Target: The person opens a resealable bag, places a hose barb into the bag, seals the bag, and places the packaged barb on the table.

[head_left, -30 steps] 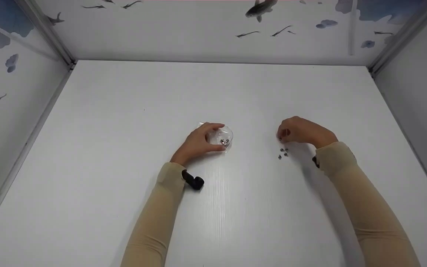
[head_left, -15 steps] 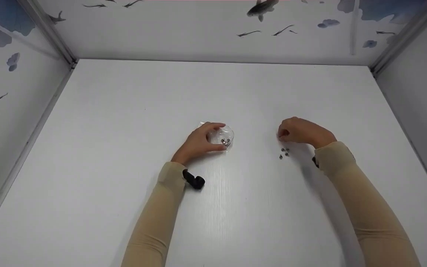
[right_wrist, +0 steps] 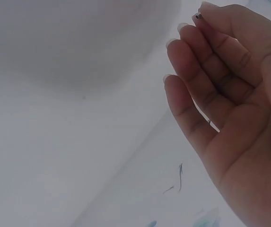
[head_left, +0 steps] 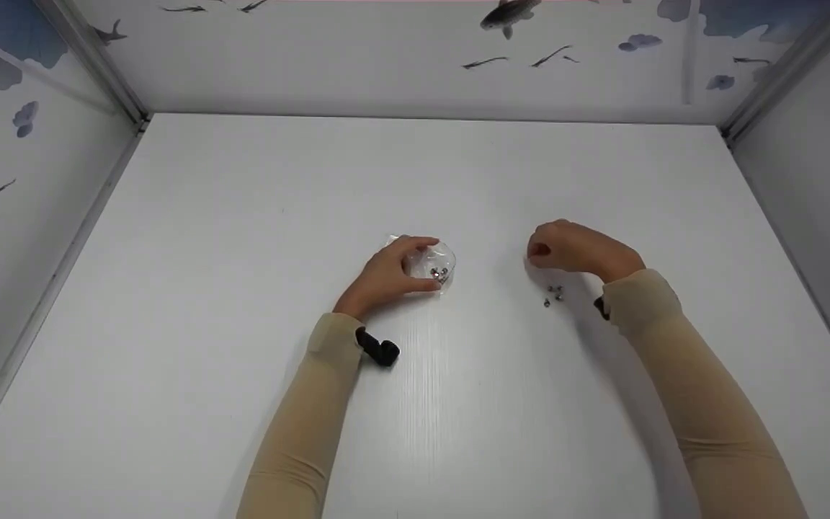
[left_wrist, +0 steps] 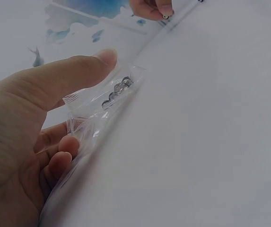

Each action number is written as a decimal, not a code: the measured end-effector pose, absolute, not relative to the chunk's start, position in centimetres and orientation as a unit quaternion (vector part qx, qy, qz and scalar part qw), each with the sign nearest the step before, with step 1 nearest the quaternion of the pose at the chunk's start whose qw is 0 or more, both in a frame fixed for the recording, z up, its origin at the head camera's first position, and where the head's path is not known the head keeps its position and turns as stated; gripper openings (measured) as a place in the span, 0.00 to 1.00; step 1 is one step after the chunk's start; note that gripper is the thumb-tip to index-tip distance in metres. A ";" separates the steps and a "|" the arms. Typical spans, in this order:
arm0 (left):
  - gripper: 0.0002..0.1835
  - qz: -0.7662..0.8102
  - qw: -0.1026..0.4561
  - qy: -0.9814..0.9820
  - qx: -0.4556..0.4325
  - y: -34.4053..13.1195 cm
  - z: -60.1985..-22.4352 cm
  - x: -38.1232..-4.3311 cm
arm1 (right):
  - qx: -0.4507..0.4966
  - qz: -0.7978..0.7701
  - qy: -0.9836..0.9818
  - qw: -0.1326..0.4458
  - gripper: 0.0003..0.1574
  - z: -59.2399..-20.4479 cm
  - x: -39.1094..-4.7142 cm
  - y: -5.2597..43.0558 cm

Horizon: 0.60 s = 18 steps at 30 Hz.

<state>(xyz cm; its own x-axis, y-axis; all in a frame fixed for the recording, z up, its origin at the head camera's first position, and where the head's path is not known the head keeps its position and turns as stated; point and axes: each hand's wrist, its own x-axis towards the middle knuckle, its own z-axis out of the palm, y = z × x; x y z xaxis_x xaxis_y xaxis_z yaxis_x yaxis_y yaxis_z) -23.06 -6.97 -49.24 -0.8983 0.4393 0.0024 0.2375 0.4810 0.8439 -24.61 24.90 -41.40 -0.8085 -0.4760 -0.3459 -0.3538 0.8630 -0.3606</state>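
My left hand (head_left: 385, 280) holds a clear plastic bag (head_left: 445, 256) between curled thumb and fingers, its mouth bulging in a round shape to the right. Several small shiny metal pieces (left_wrist: 118, 90), bead-like, lie inside the bag near the thumb. With thumb and index fingertip my right hand (head_left: 582, 249) pinches one tiny metal piece (right_wrist: 198, 15), mostly covered by the fingertips; its other fingers are loosely bent. Just below that hand, several loose metal pieces (head_left: 559, 297) lie on the table. Their exact kind is too small to tell.
The white tabletop (head_left: 242, 360) has low walls on three sides, printed with fish and blue patches, such as the back wall (head_left: 357, 65). A black wrist camera (head_left: 384, 352) sticks out from the left sleeve, close to the table.
From beside the loose pieces, my right hand has lifted and shifted slightly left, carrying a tiny metal piece in its fingertips. The left hand and the bag have stayed in place.
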 end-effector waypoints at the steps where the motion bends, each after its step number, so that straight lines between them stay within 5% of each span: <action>1: 0.37 0.470 0.108 0.854 0.198 -7.0 -49.3 -23.1 | -0.223 -0.144 0.939 0.217 0.09 -41.3 -24.6 24.7; 18: 0.38 0.471 0.106 0.852 0.202 -7.0 -49.3 -23.1 | -0.275 -0.159 0.930 0.186 0.09 -40.1 -25.0 19.6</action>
<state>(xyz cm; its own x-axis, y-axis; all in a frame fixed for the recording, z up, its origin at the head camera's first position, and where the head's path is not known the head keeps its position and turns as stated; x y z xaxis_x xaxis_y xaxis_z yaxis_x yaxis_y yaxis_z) -23.11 -6.99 -49.28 -0.8961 0.4437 0.0083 0.2435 0.4760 0.8451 -24.99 19.57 -40.06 -0.7790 -0.5713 -0.2584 -0.4529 0.7977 -0.3982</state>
